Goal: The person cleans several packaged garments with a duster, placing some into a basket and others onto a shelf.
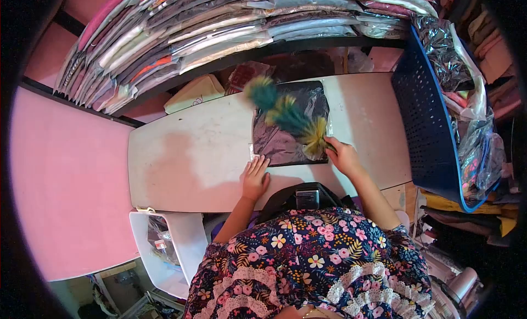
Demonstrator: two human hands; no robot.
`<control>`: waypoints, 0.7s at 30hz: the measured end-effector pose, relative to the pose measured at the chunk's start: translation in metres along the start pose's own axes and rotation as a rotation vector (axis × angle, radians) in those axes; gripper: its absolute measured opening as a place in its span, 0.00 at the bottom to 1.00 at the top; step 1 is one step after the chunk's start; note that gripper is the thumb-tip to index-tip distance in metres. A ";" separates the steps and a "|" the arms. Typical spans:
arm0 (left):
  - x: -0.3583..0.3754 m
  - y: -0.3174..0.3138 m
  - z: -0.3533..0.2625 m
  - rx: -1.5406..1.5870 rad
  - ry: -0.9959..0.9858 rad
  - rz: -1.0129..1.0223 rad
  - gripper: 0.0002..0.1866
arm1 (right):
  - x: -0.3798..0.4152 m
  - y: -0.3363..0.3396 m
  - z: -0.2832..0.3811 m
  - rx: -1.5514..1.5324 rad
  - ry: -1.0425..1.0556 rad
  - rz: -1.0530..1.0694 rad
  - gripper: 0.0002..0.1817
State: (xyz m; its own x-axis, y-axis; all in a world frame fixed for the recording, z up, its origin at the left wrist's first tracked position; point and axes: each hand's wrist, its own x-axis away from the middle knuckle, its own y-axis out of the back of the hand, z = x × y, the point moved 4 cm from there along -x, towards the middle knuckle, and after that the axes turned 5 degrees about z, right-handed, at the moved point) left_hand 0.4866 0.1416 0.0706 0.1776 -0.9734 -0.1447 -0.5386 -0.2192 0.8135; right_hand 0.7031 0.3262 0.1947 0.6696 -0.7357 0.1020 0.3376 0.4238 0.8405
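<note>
A dark folded garment in a clear plastic bag lies flat on the white tabletop in front of me. My right hand is closed around the handle end of a fluffy green and yellow duster. The duster slants up and left across the bag, and its far end is blurred. My left hand rests with fingers stretched out at the bag's near left corner, beside a small white label.
A shelf above the table's far side holds stacked bagged garments. A tall blue perforated basket filled with plastic-wrapped items stands at the right. A white bin sits below the table's left front edge. A pink panel is at the left.
</note>
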 end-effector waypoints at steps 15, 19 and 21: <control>-0.072 -0.010 0.056 0.876 0.321 -0.183 0.10 | 0.096 -0.007 -0.030 -0.203 -0.119 -0.005 0.19; -0.114 0.008 0.092 1.076 0.657 -0.317 0.12 | 0.110 -0.016 -0.025 -0.219 -0.252 -0.119 0.19; -0.133 0.005 0.113 1.135 0.739 -0.282 0.12 | 0.113 -0.031 -0.017 -0.199 -0.085 -0.089 0.18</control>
State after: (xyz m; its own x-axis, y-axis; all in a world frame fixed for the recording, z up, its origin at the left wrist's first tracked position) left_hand 0.3675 0.2629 0.0306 0.5906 -0.7047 0.3931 -0.7172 -0.6817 -0.1446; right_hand 0.7794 0.2391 0.1715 0.5766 -0.8127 0.0837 0.5220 0.4453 0.7275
